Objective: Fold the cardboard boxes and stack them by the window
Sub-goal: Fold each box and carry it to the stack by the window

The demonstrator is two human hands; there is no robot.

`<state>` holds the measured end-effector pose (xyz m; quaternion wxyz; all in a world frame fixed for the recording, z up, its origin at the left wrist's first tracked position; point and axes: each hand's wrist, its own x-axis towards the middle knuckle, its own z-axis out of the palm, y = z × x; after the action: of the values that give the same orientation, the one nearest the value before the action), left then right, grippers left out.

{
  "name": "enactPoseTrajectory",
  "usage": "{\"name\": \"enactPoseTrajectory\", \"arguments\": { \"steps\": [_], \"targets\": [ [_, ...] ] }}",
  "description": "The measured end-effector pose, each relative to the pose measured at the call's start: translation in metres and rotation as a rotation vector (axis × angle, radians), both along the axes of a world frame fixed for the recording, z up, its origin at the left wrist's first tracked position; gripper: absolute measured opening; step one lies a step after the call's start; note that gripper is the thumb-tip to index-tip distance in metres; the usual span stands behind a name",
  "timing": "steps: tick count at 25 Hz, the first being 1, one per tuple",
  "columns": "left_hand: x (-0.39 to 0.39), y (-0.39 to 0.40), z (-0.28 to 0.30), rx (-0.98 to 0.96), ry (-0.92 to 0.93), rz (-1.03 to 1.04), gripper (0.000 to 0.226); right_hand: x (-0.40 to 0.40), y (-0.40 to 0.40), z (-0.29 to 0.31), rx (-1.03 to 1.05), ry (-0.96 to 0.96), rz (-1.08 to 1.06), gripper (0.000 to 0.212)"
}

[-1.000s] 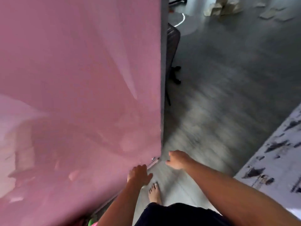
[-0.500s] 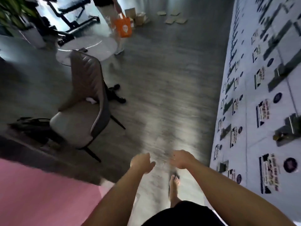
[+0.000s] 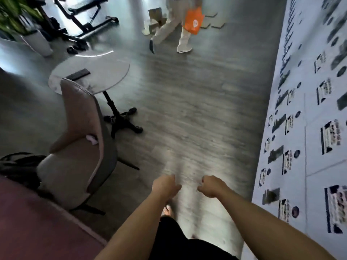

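1. Low in the frame, the left hand (image 3: 165,186) and right hand (image 3: 210,186) are held out side by side, fingers loosely curled, nothing gripped.
2. A bare foot (image 3: 167,210) is seen just beneath the left hand on the grey floor (image 3: 197,113).
3. At lower left, a padded chair (image 3: 80,147) is stood beside a round table (image 3: 93,72).
4. Along the right edge, a printed wall panel (image 3: 315,128) is passed.
5. Top centre, a walking person's legs (image 3: 174,29) are seen with an orange bag (image 3: 193,20).
6. Behind them, cardboard boxes (image 3: 155,19) are spotted on the floor, blurred.
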<state>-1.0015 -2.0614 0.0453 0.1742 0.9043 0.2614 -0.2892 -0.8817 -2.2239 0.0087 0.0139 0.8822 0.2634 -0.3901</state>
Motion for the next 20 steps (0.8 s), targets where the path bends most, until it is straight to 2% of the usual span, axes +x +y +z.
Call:
{"name": "enactPoseTrajectory", "arguments": {
  "steps": [5, 9, 13, 20],
  "targets": [
    [0.104, 0.074, -0.017, -0.014, 0.042, -0.049, 0.046, 0.099, 0.074, -0.013, -0.034, -0.001, -0.009, 0.052],
    [0.202, 0.158, -0.012, -0.043, 0.041, -0.064, 0.056, 0.191, 0.159, 0.008, 0.028, -0.002, -0.11, 0.054],
    [0.299, 0.23, -0.007, -0.04, 0.037, -0.036, 0.047, 0.269, 0.225, 0.019, 0.098, -0.024, -0.19, 0.051],
    [0.483, 0.278, -0.006, -0.058, 0.024, -0.143, 0.043, 0.417, 0.266, 0.002, -0.037, 0.026, -0.204, 0.051]
  ]
}}
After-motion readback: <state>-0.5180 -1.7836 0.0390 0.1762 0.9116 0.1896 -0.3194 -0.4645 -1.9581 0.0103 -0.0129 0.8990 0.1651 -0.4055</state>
